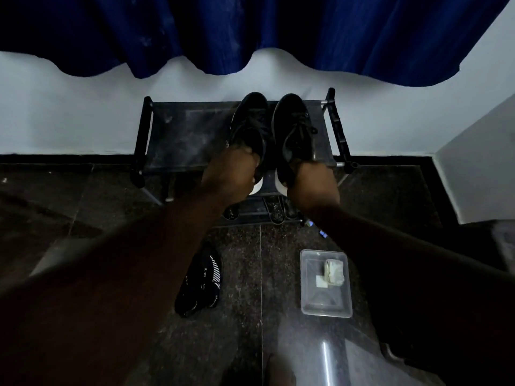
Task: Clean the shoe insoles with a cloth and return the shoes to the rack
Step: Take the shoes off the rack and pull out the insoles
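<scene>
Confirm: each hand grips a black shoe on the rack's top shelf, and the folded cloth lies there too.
Wrong on the cloth: the head view shows it in the clear tray on the floor. The rest holds.

Dim light on my feed, dark speckled stone floor [245,274], black skirting [64,158] beneath a pale wall [69,112], deep blue curtain [306,32] hanging above, side wall [479,162] cornering at right.

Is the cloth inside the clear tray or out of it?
Inside: the cloth lies bunched in the clear tray, near its far right corner.
</scene>
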The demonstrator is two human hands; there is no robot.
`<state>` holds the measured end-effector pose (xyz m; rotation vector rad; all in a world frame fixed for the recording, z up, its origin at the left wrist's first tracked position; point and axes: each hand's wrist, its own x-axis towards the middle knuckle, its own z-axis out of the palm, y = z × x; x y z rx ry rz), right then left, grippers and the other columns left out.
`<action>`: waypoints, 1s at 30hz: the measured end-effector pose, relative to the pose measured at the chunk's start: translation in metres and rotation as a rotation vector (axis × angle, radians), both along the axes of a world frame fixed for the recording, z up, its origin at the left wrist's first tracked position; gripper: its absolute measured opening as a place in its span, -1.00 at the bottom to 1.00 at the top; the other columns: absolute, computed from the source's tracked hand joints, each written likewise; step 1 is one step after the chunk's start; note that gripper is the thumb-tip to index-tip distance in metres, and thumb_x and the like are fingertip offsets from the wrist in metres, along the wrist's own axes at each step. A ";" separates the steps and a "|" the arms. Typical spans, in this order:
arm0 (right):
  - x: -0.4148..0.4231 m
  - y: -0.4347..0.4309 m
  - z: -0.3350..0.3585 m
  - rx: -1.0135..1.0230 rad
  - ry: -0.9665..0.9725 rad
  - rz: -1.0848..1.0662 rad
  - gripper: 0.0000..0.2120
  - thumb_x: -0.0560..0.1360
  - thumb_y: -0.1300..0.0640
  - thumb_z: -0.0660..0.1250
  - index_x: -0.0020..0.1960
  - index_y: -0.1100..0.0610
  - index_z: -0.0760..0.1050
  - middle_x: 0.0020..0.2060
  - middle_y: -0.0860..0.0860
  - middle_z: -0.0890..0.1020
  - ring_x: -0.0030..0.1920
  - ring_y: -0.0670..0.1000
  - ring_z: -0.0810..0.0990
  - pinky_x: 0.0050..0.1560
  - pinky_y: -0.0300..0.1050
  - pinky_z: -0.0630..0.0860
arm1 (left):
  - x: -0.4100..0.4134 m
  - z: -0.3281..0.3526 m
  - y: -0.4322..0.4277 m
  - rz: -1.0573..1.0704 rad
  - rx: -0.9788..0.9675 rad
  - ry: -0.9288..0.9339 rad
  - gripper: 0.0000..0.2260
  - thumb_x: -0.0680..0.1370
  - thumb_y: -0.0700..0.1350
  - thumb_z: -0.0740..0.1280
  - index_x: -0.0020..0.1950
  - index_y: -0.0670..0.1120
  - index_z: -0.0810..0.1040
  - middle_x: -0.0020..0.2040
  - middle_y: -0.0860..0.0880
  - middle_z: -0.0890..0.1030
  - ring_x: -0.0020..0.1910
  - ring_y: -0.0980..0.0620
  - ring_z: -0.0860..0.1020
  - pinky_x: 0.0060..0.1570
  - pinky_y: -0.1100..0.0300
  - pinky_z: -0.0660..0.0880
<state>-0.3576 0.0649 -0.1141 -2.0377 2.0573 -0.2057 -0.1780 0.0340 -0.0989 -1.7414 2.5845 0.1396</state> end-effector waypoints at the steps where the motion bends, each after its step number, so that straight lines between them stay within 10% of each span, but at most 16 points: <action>1: 0.001 0.011 -0.002 0.007 0.012 0.007 -0.63 0.55 0.11 0.39 0.35 0.04 0.53 -0.01 0.24 0.69 0.00 0.29 0.69 -0.06 0.05 0.60 | 0.004 -0.001 0.011 -0.016 -0.006 0.013 -0.77 0.53 -0.11 0.42 0.17 -0.13 0.61 0.19 -0.12 0.58 0.22 -0.18 0.53 0.05 0.02 0.52; 11: 0.023 0.113 0.004 0.003 0.040 0.046 -0.53 0.53 0.16 0.35 0.43 0.00 0.44 0.05 0.14 0.68 -0.09 0.29 0.68 -0.18 0.03 0.57 | 0.038 -0.017 0.116 -0.065 -0.034 0.117 -0.76 0.31 -0.18 0.53 -0.08 -0.04 0.58 -0.03 -0.01 0.58 0.08 -0.12 0.54 -0.28 0.03 0.59; 23: 0.063 0.220 -0.034 0.128 -0.021 -0.064 -0.81 0.48 0.20 0.37 0.08 0.07 0.55 -0.03 0.11 0.69 -0.14 0.29 0.68 -0.27 -0.03 0.45 | 0.062 -0.044 0.224 -0.206 0.042 0.080 -0.83 0.26 -0.13 0.49 -0.20 -0.02 0.58 -0.15 0.04 0.57 -0.05 -0.07 0.60 -0.44 0.16 0.49; 30: 0.063 0.248 -0.096 0.293 0.048 0.012 -0.79 0.55 0.14 0.30 0.18 0.00 0.49 0.03 0.10 0.67 -0.03 0.26 0.67 -0.16 0.00 0.53 | 0.071 -0.104 0.260 -0.162 0.297 0.033 -0.80 0.43 -0.17 0.41 0.04 -0.08 0.62 0.05 -0.05 0.59 0.17 -0.16 0.54 -0.27 0.04 0.53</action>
